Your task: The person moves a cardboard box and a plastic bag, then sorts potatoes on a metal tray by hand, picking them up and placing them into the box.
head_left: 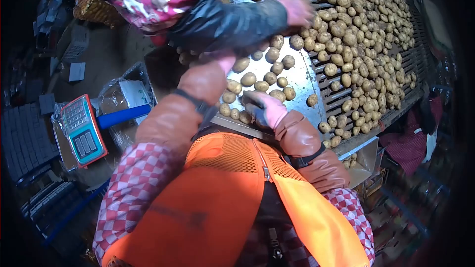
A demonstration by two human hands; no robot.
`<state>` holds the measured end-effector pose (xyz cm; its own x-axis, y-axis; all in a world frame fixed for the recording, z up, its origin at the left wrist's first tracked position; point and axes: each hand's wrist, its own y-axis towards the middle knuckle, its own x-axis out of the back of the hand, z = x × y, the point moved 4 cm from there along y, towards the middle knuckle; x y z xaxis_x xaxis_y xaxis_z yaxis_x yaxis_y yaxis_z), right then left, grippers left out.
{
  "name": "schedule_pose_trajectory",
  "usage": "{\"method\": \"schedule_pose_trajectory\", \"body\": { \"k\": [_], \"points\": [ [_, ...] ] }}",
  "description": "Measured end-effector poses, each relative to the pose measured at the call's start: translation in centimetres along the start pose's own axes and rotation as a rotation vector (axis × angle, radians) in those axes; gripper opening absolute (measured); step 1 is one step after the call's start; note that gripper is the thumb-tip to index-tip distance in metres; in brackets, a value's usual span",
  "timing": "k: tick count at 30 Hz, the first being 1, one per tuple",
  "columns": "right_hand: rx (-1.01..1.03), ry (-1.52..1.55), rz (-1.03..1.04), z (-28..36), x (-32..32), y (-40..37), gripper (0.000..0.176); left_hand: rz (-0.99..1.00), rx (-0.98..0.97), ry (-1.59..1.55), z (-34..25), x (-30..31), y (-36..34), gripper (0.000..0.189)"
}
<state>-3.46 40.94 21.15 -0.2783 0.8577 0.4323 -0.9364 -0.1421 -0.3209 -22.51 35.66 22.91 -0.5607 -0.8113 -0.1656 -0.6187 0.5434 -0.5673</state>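
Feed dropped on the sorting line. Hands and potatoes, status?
Left hand among potatoes, partly under co-worker's black sleeve, grip unclear. Right hand curled over potatoes at steel table near edge. Co-worker's hand reaches across pile.

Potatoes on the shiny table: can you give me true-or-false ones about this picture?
1. The small tan potatoes lie on a grey metal sorting table. True.
2. The person wears a green vest. False: the mesh vest is orange.
3. The left hand and right hand both wear pink gloves. True.
4. A scale sits among the potatoes. False: the teal-and-red scale is off to the left, away from the table.
5. Nobody else reaches over the potatoes. False: another person's hand does.
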Motion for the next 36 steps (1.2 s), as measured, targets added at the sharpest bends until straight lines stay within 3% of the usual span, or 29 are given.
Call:
{"method": "schedule_pose_trajectory", "body": {
  "k": [1, 2, 3, 4, 7, 9, 11, 14, 15, 16, 17, 18, 19, 22, 23, 25, 27, 28, 29, 30, 31, 33, 34, 35, 36],
  "points": [
    [-0.127, 0.113, -0.030, 0.4, 0.8, -0.7, 0.044, 0.020, -0.127, 0.389, -0.6, -1.4, 1.3, 0.032],
    [-0.039, 0.206, -0.226, -3.7, -0.4, -1.5, 0.046, -0.022, -0.287, 0.891, -0.7, -1.9, 2.0, 0.032],
    [-0.298, 0.412, -0.131, -2.8, 0.9, -2.4, 0.048, -0.069, -0.352, 1.156, -0.1, -1.9, 2.7, 0.032],
    [-0.283, 0.481, -0.185, -3.9, 1.5, -3.2, 0.047, -0.101, -0.370, 1.286, 0.8, -1.2, 2.3, 0.032],
    [-0.256, 0.711, -0.405, -8.0, 3.2, -7.3, 0.044, -0.173, -0.363, 1.401, 2.6, 3.9, 0.9, 0.033],
    [-0.152, 0.703, -0.543, -9.9, 3.9, -9.1, 0.040, -0.193, -0.340, 1.407, 3.1, 6.0, 0.0, 0.033],
    [-0.285, 0.474, -0.575, -7.4, 5.9, -10.1, 0.038, -0.190, -0.295, 1.405, 3.6, 6.6, 0.4, 0.034],
    [-0.240, 0.440, -0.558, -6.7, 6.0, -9.2, 0.036, -0.167, -0.242, 1.435, 4.1, 6.1, 1.4, 0.034],
    [-0.201, 0.744, -0.574, -8.1, 4.4, -8.3, 0.035, -0.158, -0.239, 1.463, 4.7, 6.0, 1.3, 0.034],
    [-0.191, 0.640, -0.495, -7.0, 4.6, -7.7, 0.037, -0.153, -0.235, 1.475, 5.1, 5.9, 1.5, 0.035],
    [-0.181, 0.532, -0.415, -5.9, 5.0, -6.9, 0.040, -0.151, -0.236, 1.474, 5.4, 6.0, 1.5, 0.035],
    [-0.282, 0.889, -0.369, -6.8, 4.0, -5.7, 0.041, -0.153, -0.243, 1.468, 5.6, 6.1, 1.6, 0.035],
    [-0.363, 0.559, -0.293, -4.3, 4.7, -5.0, 0.042, -0.159, -0.251, 1.451, 5.8, 6.2, 1.6, 0.035],
    [-0.254, 0.475, -0.295, -5.1, 3.8, -2.6, 0.040, -0.235, -0.236, 1.286, 5.4, 7.8, 2.1, 0.039],
    [-0.207, 0.504, -0.268, -5.3, 3.8, -2.1, 0.042, -0.283, -0.225, 1.132, 5.7, 8.3, 1.6, 0.039],
    [-0.168, 0.540, -0.236, -4.8, 3.4, -1.4, 0.045, -0.166, -0.165, 0.365, 5.6, 5.8, -2.7, 0.039],
    [-0.366, 0.854, -0.175, -4.1, 2.4, -1.2, 0.051, 0.098, 0.031, -0.012, 7.5, 2.4, -6.0, 0.038],
    [-0.168, 0.666, -0.157, -3.6, 2.5, -1.2, 0.059, 0.084, -0.009, 0.232, 6.9, 0.2, -7.6, 0.037],
    [-0.132, 0.437, -0.222, -0.9, 3.5, -1.6, 0.061, 0.069, -0.049, 0.477, 6.6, -2.0, -8.9, 0.036],
    [-0.066, 0.364, -0.260, -2.9, 2.7, -1.2, 0.060, 0.015, -0.277, 0.274, 7.8, -2.6, -8.9, 0.036],
    [-0.001, 0.291, -0.298, -3.8, 2.4, -0.8, 0.059, 0.014, -0.275, 0.273, 6.8, -2.8, -9.3, 0.036],
    [-0.050, 0.341, -0.261, -4.8, 2.3, -1.5, 0.064, 0.157, -0.058, 0.407, 5.6, -3.5, -9.5, 0.036],
    [-0.102, 0.393, -0.228, -4.6, 2.3, -2.1, 0.069, 0.259, -0.022, 0.175, 6.4, -4.0, -9.2, 0.037],
    [-0.103, 0.391, -0.229, -4.1, 2.7, -2.7, 0.069, 0.262, -0.023, 0.174, 6.3, -4.4, -9.1, 0.037],
    [-0.062, 0.212, -0.265, -2.9, 3.7, -3.3, 0.069, 0.322, 0.090, 0.234, 6.4, -5.2, -9.2, 0.037]
  ]
}}
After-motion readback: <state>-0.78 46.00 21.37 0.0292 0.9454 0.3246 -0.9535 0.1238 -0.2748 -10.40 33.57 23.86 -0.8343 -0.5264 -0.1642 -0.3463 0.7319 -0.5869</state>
